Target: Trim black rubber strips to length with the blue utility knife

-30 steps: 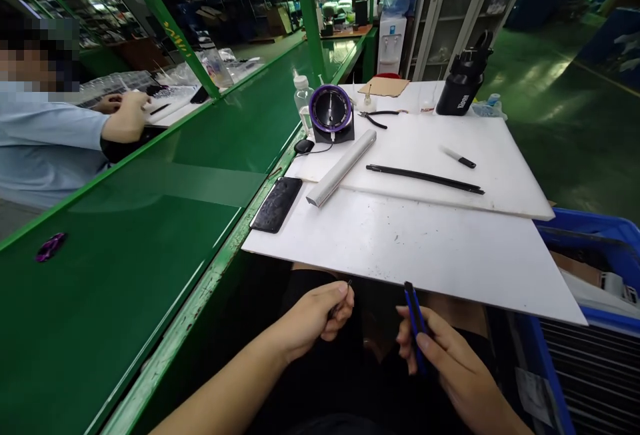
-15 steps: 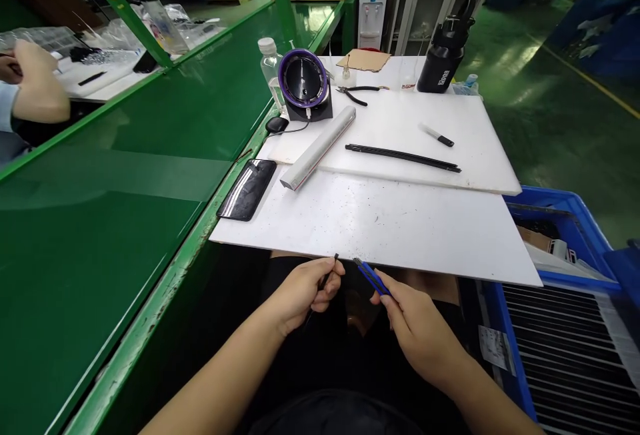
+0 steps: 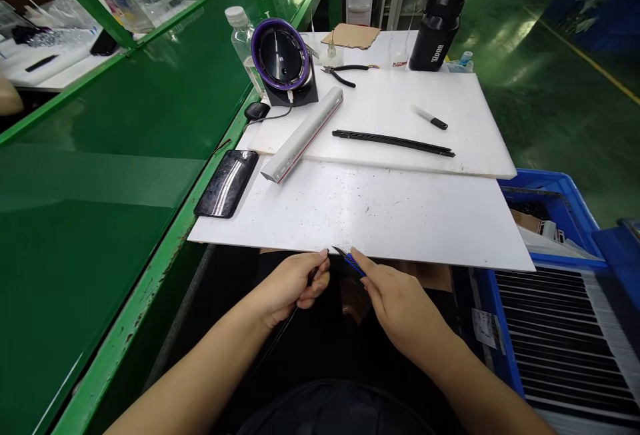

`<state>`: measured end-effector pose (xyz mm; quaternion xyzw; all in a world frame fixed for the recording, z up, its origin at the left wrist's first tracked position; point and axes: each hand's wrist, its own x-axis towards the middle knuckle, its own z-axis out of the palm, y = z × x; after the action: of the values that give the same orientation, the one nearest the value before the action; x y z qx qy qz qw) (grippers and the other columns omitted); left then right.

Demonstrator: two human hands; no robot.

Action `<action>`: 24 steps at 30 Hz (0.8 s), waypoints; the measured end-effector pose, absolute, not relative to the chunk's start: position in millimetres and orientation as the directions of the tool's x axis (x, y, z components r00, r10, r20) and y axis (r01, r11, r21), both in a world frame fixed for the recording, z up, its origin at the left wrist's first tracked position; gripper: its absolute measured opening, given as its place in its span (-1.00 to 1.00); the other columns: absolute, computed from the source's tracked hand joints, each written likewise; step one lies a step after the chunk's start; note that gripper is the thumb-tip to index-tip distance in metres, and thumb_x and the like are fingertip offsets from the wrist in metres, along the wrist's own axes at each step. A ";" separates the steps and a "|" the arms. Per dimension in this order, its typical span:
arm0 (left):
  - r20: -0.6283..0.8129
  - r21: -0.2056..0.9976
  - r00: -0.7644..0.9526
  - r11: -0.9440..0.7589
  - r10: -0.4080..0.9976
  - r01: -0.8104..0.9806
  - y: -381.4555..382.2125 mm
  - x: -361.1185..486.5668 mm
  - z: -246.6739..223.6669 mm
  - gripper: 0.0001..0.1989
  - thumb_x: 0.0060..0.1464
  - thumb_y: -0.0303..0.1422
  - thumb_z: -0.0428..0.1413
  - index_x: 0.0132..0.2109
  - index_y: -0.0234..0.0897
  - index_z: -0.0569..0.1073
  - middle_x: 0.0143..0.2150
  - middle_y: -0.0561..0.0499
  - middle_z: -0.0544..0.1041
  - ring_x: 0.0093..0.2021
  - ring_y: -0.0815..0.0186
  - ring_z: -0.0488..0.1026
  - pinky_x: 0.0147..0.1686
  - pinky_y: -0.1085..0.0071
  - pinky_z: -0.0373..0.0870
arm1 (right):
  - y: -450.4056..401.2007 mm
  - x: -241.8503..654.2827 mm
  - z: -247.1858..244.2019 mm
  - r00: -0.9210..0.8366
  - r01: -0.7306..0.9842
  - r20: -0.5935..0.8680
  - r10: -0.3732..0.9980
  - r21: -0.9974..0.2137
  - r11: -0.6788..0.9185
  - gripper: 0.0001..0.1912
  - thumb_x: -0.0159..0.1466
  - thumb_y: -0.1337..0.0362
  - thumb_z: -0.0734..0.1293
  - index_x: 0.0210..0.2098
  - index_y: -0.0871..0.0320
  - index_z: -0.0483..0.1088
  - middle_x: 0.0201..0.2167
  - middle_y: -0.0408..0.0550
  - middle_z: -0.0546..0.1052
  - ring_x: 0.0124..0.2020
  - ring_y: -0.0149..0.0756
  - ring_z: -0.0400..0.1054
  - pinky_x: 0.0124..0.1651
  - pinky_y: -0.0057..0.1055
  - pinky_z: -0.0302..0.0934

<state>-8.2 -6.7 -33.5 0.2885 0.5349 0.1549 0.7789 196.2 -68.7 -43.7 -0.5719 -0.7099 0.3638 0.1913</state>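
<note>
Just off the near edge of the white board (image 3: 430, 222), my left hand (image 3: 300, 282) is closed on a thin black strip (image 3: 285, 328), whose tip pokes up between thumb and forefinger. My right hand (image 3: 395, 295) is closed round a blue utility knife (image 3: 354, 264); its dark blade points at the strip's tip, a small gap away. My right forefinger lies along the top of the knife. Several black strips (image 3: 393, 142) lie together on a white foam sheet (image 3: 480, 135). Small dark crumbs are scattered on the board near its front edge.
A phone (image 3: 227, 184), a long grey-white box (image 3: 303, 135), a round purple-rimmed fan (image 3: 281, 55), pliers (image 3: 345, 76), a capped blade (image 3: 430, 117) and a black bottle (image 3: 437, 32) stand or lie about. Blue crates (image 3: 565, 185) are at the right. Another person's arm (image 3: 7, 96) shows far left.
The view has shifted, so the board sits a little further left. My right forefinger has stretched forward over the knife, and its blade now points closer to the strip's tip.
</note>
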 end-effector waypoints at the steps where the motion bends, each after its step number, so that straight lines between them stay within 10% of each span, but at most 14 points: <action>1: -0.744 0.621 0.375 0.779 0.553 0.084 -6.6 -7.7 -32.7 -0.67 0.27 -0.18 -0.06 -0.40 -0.28 0.24 -0.63 0.14 0.19 -0.68 0.55 -0.10 -0.71 0.63 -0.17 | -68.2 195.4 -43.1 -0.288 0.676 -0.161 0.944 -0.732 0.082 -0.46 0.46 0.36 0.09 0.41 0.00 0.14 -0.21 -0.02 0.56 -0.24 -0.18 0.49 -0.14 -0.23 0.32; 24: -0.733 0.664 0.349 0.725 0.583 0.183 -3.0 -4.8 -28.9 -0.61 0.19 -0.09 0.02 -0.46 -0.27 0.21 -0.63 0.13 0.17 -0.67 0.54 -0.07 -0.70 0.60 -0.10 | -73.0 182.1 -32.1 -0.302 0.880 -0.225 0.926 -0.439 0.180 -0.32 0.35 0.47 0.19 0.42 -0.02 0.11 -0.34 -0.07 0.46 -0.48 -0.29 0.35 -0.49 -0.40 0.08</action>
<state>-4.8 -3.0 -28.9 0.3454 0.5544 0.1345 0.7451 182.1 -73.0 -32.1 -0.5891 -0.7666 0.2512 0.0461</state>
